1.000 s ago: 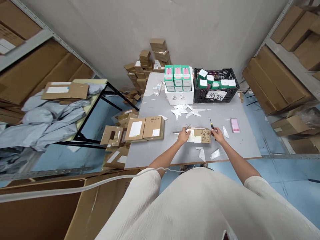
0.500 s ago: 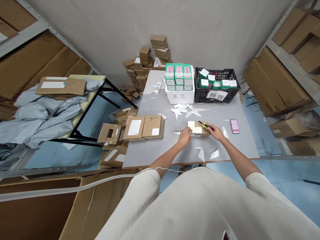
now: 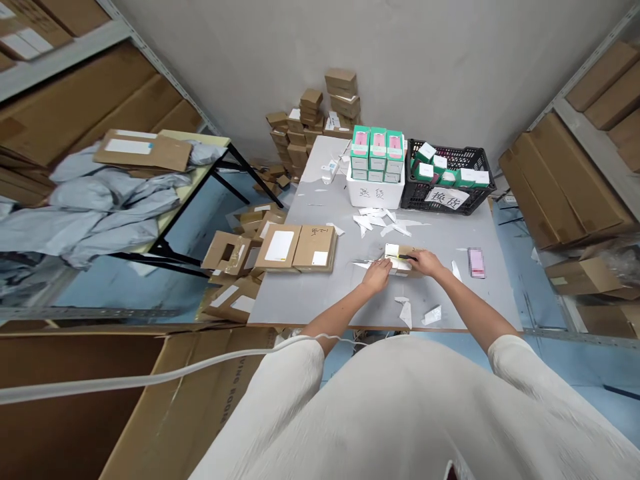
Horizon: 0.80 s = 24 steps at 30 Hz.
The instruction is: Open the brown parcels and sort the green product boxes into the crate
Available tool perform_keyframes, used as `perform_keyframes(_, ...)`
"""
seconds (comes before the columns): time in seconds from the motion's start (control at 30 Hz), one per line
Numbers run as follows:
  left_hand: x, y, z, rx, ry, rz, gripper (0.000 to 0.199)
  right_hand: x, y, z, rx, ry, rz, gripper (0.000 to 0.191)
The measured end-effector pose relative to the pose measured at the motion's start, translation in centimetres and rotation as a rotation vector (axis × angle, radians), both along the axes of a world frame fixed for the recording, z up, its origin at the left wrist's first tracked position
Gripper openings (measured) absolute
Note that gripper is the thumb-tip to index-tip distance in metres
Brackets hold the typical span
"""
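Head camera, and here we have both hands close together over one small cardboard box (image 3: 415, 271), which sits on the grey table (image 3: 470, 303) directly beneath the grip. The right hand (image 3: 426, 261) is curled round a cutter (image 3: 406, 257), grasping it above the box's right part, the slim dark tool with its touch of yellow pointing leftward over white labels (image 3: 391, 249) toward the other hand. The left hand (image 3: 378, 275) has its fingertips on the box's left end; pinching the cardboard or merely pressing it, I can't tell from where I stand. Something thin shows just past those left fingers, too small to make out.

Round the grip, then: beyond it, torn white scraps (image 3: 370, 221) lie in a loose heap; on the near side, between hands and table edge, a few more pale pieces (image 3: 406, 312). Out to the right of the right hand, a flat pink object (image 3: 477, 263), its face blurred, lies on the tabletop. Well left of the left hand, cardboard parcels (image 3: 281, 245) sit side by side. Farther out, past the scraps, a white bin (image 3: 375, 195) carries green boxes (image 3: 378, 150) with pink fronts, and just beside it on the right, a black crate (image 3: 481, 198) holds more, some tilted.
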State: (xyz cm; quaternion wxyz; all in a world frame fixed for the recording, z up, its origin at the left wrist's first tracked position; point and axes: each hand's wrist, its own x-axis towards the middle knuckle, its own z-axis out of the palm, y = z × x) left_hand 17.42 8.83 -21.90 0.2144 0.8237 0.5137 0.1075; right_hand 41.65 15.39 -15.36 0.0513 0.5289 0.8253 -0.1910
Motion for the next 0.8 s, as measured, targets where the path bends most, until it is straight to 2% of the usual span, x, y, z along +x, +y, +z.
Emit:
perform_keyframes(0.37,0.0,0.3,-1.0,0.032,0.003,-0.027,0.054,-0.6,0.5,0.2,0.006,-0.051,0.028,0.04)
perform_keyframes(0.8,0.0,0.1,-0.9,0.023,-0.01,-0.03,0.058,-1.8,1.3,1.5,-0.019,-0.102,0.056,0.033)
